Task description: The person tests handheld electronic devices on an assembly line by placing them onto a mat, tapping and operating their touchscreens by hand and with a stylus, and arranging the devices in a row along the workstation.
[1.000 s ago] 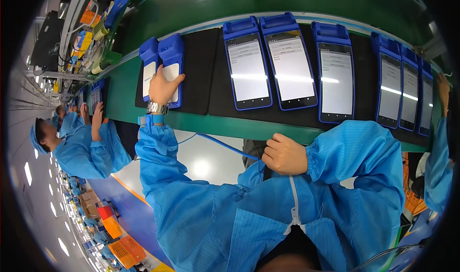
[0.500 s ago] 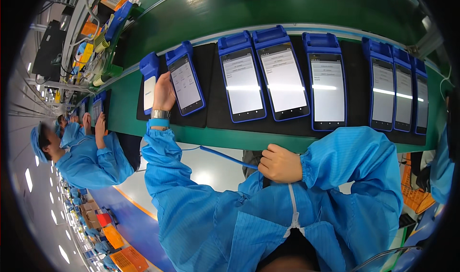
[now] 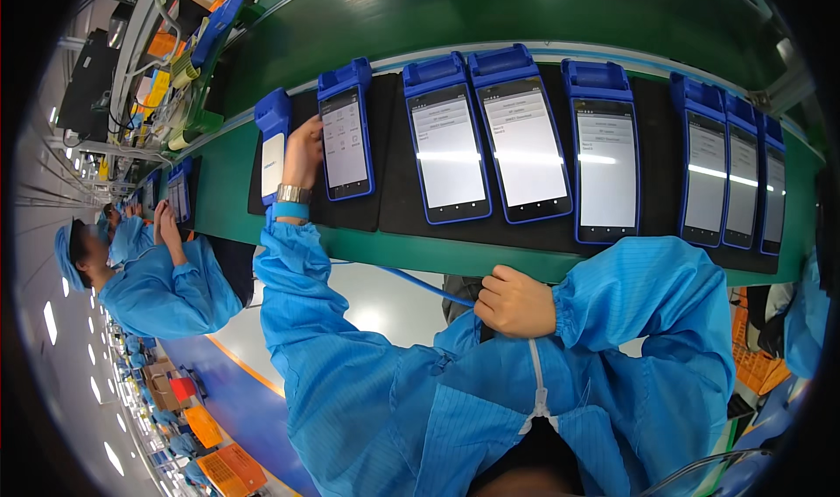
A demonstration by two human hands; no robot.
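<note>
On the black mat of the green worktop (image 3: 262, 208), the left hand (image 3: 304, 151) rests fingers-together against a rigid, likely slippery blue handheld terminal (image 3: 346, 131), best gripped by its side edges, while the right hand (image 3: 516, 302) stays curled empty

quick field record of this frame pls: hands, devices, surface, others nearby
left hand: reaching up onto the belt, touching the left edge of the second terminal; watch on the wrist
right hand: loosely closed at chest height, below the belt edge, holding no device
terminals: blue handhelds in a row, screens lit, lying on black mats
leftmost terminal: beside the left hand
surface: green belt
others: co-worker in blue coat at far left, hands on other terminals
</note>
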